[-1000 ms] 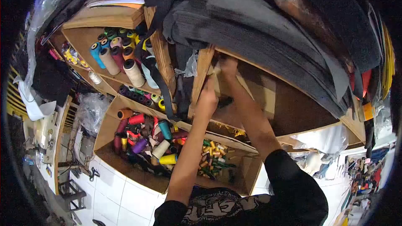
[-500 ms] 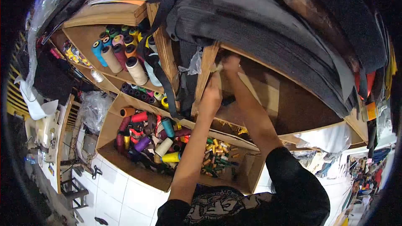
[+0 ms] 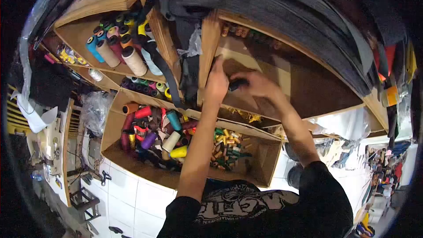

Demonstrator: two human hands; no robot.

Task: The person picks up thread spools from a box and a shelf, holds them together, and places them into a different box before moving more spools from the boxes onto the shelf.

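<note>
My left hand [image 3: 217, 86] is inside the wooden shelf compartment, close to its left upright [image 3: 209, 48]. Its fingers look stretched toward the back, with the tips in shadow. Beside it, my right hand [image 3: 257, 83] has its fingers closed about a small black object [image 3: 238, 84] low in the compartment; its kind is not clear. Small thread spools [image 3: 241, 31] stand in a row along the back. Under my forearms sits a cardboard box [image 3: 264, 167], with large thread cones [image 3: 174, 121] on its left and small thread spools [image 3: 227, 145] on its right.
Upright thread cones [image 3: 133, 61] fill the shelf compartment on the left. A thick stack of dark grey fabric [image 3: 282, 22] lies on top of the shelf. A clear plastic bag [image 3: 97, 110] and a sewing machine [image 3: 48, 143] are at the left. White floor tiles [image 3: 145, 202] show below.
Both hands have drawn back from the rear of the compartment toward its front. My right hand has come down to the small black object. The view has shifted, and the row of spools now shows.
</note>
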